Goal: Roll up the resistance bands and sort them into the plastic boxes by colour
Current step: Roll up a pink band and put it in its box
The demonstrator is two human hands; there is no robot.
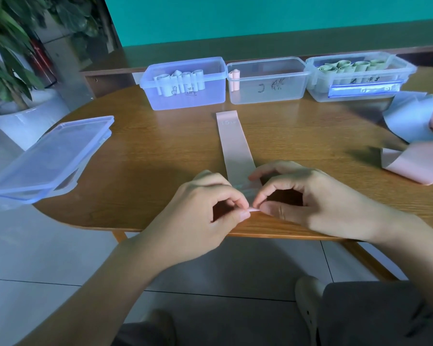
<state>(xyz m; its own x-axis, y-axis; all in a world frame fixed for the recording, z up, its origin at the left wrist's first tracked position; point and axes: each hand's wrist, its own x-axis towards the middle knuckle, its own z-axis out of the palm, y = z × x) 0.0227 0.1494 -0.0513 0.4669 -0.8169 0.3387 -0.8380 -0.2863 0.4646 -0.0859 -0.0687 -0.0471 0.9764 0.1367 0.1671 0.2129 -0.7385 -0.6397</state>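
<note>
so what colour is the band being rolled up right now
Pale pink band, clearest in the head view.

The table point(160, 146) is of varnished wood with a soft shine and visible grain, the three boxes point(268, 81) and the stacked lids point(48, 158) are of clear, glossy plastic, and the pink resistance band point(235, 143) looks thin, smooth and matt, like rubber.

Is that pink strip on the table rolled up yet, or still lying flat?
Mostly flat. The pink band lies stretched toward the boxes; only its near end is pinched by both hands, left and right.
</note>
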